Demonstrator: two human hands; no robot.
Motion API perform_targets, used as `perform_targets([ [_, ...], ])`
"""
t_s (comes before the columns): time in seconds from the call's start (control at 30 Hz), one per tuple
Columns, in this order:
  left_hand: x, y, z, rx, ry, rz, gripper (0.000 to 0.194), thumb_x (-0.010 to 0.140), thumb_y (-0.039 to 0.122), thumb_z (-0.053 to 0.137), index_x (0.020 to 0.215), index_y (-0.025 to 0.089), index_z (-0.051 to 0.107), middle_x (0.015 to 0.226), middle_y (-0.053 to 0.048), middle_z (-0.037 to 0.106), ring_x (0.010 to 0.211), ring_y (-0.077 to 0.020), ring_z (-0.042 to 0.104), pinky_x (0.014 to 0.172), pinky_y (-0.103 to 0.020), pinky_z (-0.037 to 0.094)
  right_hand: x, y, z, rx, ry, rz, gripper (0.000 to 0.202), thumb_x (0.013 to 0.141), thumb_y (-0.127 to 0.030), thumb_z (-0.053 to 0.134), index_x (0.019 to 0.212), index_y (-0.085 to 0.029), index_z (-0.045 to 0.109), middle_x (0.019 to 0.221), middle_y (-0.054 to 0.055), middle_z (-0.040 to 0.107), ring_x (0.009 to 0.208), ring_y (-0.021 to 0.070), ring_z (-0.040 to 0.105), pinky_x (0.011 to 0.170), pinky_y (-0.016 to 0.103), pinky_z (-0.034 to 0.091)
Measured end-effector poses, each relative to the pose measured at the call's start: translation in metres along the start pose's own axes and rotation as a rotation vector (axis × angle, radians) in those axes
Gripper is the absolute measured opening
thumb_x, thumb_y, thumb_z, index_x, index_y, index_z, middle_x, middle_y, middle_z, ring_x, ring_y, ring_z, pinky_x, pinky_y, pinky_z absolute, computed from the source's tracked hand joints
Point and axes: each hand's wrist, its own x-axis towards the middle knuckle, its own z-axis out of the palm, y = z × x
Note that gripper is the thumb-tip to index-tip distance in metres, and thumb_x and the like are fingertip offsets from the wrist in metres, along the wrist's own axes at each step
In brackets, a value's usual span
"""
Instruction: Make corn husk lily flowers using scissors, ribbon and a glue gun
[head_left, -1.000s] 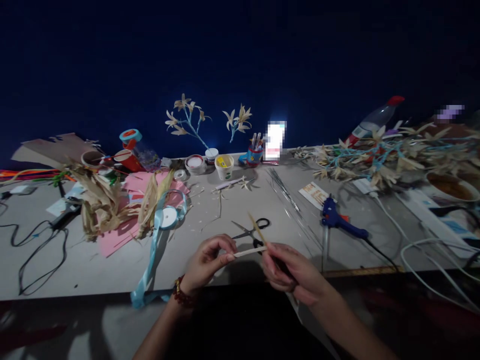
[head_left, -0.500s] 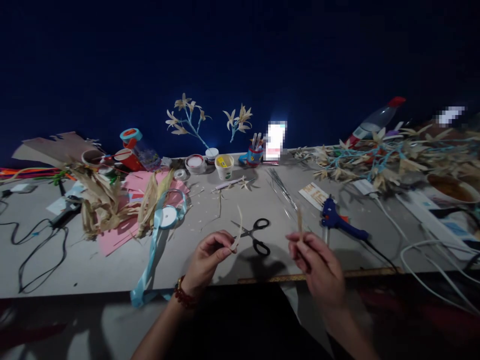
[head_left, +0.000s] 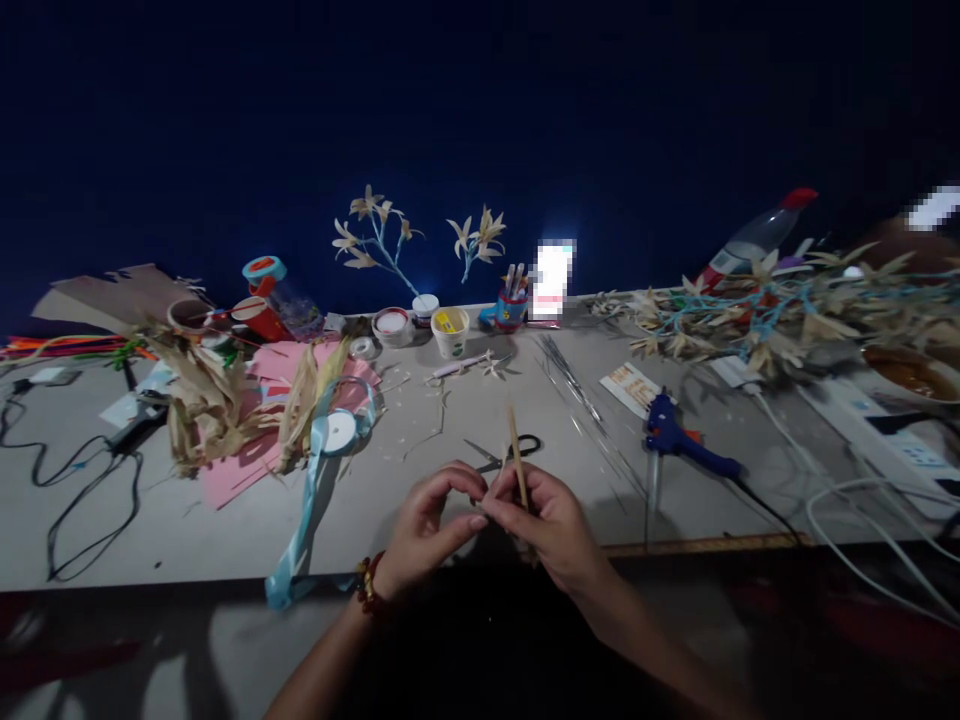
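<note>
My right hand [head_left: 547,515] is closed on a narrow tan strip [head_left: 515,440] that stands up between the fingers. My left hand [head_left: 439,515] meets it with curled fingers, thumb and fingertips pinched against the right fingertips; what lies between them is too small to make out. Just behind the hands are black-handled scissors [head_left: 531,446], partly covered by the fingers and the strip. Beyond them lie thin wires [head_left: 574,380] and a pale pen-like stick [head_left: 457,367]. A blue glue gun [head_left: 686,440] rests to the right of my right hand.
On the left are dried husks [head_left: 199,410], pink paper [head_left: 240,475] and a light-blue ribbon spool [head_left: 337,432]. Husk flowers on blue stems [head_left: 757,310] pile up on the right, near a power strip [head_left: 885,440] and white cables. Small tubs [head_left: 450,340] stand along the back.
Both hands have come together in front of the scissors, the right moving left with its tan strip. The pale curved strip is no longer clearly visible in my left hand.
</note>
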Motion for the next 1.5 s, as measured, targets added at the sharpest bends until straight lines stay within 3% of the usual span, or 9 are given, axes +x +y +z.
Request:
perform_targets([
  [0.2, 0.007, 0.003, 0.008, -0.059, -0.005, 0.0, 0.005, 0.089, 0.016, 0.064, 0.084, 0.017, 0.064, 0.082, -0.005, 0.062, 0.087, -0.0198, 0.058, 0.084, -0.038, 0.044, 0.0, -0.001, 0.001, 0.069, 0.017, 0.062, 0.028, 0.071, -0.035, 0.081, 0.074, -0.02, 0.058, 0.064, -0.005, 0.05, 0.054, 0.008, 0.038, 0.05, 0.021, 0.03],
  [0.5, -0.001, 0.006, 0.006, -0.089, -0.02, -0.072, 0.004, 0.09, 0.019, 0.063, 0.087, 0.017, 0.064, 0.087, -0.005, 0.062, 0.09, -0.0197, 0.056, 0.085, -0.036, 0.043, 0.001, -0.011, -0.003, 0.124, -0.08, 0.141, 0.028, 0.073, -0.035, 0.079, 0.084, -0.019, 0.06, 0.065, -0.006, 0.05, 0.047, 0.0045, 0.029, 0.042, 0.02, 0.017],
  [0.63, 0.0, 0.007, 0.005, -0.08, -0.025, -0.082, 0.005, 0.091, 0.02, 0.061, 0.087, 0.017, 0.063, 0.086, -0.005, 0.06, 0.088, -0.0196, 0.056, 0.083, -0.036, 0.044, 0.003, -0.008, -0.006, 0.093, -0.092, 0.127, 0.026, 0.075, -0.036, 0.078, 0.077, -0.018, 0.059, 0.062, -0.006, 0.049, 0.05, 0.0056, 0.034, 0.045, 0.02, 0.02],
  [0.8, 0.003, 0.008, 0.006, -0.014, -0.001, -0.088, 0.004, 0.089, 0.021, 0.064, 0.088, 0.017, 0.063, 0.088, -0.006, 0.061, 0.09, -0.0203, 0.057, 0.084, -0.036, 0.043, 0.003, -0.005, -0.007, 0.042, -0.085, 0.07, 0.027, 0.072, -0.033, 0.081, 0.074, -0.018, 0.059, 0.067, -0.004, 0.053, 0.058, 0.0081, 0.043, 0.054, 0.021, 0.032],
  [0.97, 0.003, 0.008, 0.007, -0.111, 0.029, -0.138, 0.006, 0.089, 0.02, 0.064, 0.085, 0.017, 0.062, 0.084, -0.004, 0.059, 0.084, -0.0175, 0.054, 0.079, -0.032, 0.042, 0.004, -0.009, -0.006, 0.096, -0.079, 0.118, 0.03, 0.071, -0.035, 0.082, 0.075, -0.019, 0.057, 0.069, -0.004, 0.055, 0.052, 0.0061, 0.038, 0.047, 0.02, 0.025],
  [1.17, 0.002, 0.007, 0.008, -0.126, 0.042, -0.161, 0.006, 0.088, 0.019, 0.065, 0.084, 0.017, 0.063, 0.083, -0.004, 0.06, 0.085, -0.0177, 0.054, 0.078, -0.031, 0.042, 0.005, -0.011, -0.005, 0.004, -0.089, 0.039, 0.026, 0.074, -0.037, 0.08, 0.078, -0.019, 0.063, 0.071, -0.002, 0.058, 0.062, 0.0099, 0.049, 0.061, 0.024, 0.039],
  [1.5, 0.003, 0.007, 0.009, -0.148, 0.035, -0.165, 0.007, 0.087, 0.019, 0.066, 0.081, 0.016, 0.063, 0.082, -0.004, 0.061, 0.084, -0.0181, 0.055, 0.078, -0.031, 0.042, 0.005, -0.004, -0.009, 0.035, -0.084, 0.058, 0.026, 0.073, -0.031, 0.081, 0.076, -0.019, 0.058, 0.067, -0.005, 0.054, 0.059, 0.0094, 0.047, 0.058, 0.023, 0.036],
])
